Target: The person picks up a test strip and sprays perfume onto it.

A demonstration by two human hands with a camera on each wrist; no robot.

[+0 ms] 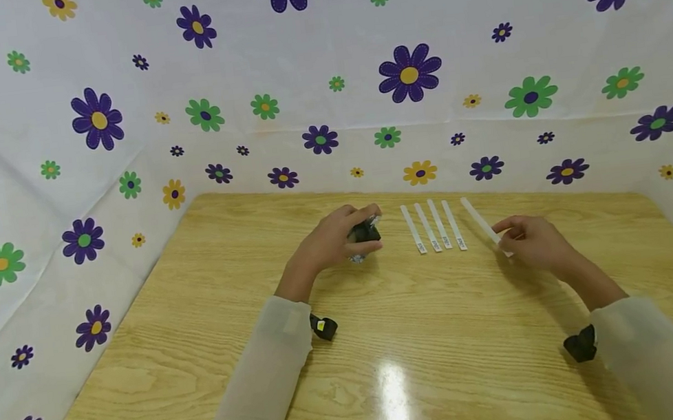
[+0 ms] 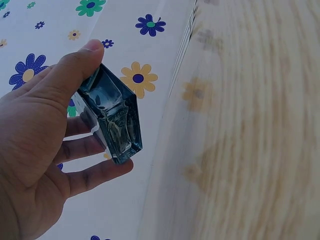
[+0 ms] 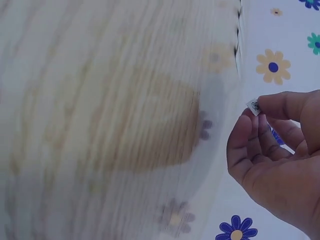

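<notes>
My left hand [image 1: 329, 240] holds a small angular perfume bottle [image 1: 365, 231] of dark blue glass, toward the back of the table. In the left wrist view the thumb lies along one side of the glass bottle [image 2: 117, 112] and the fingers support the other. My right hand [image 1: 536, 242] pinches a white paper test strip [image 1: 481, 220] by its lower end, the strip slanting up and to the left. Most of that strip is hidden in the right wrist view, where only a printed tip [image 3: 254, 106] shows between thumb and finger.
Several white paper strips [image 1: 412, 230] with printed lower ends lie side by side between the hands on the wooden table [image 1: 424, 325]. A flower-patterned cloth [image 1: 343, 50] hangs behind and along both sides of the table. Each wrist carries a small black camera [image 1: 325, 327].
</notes>
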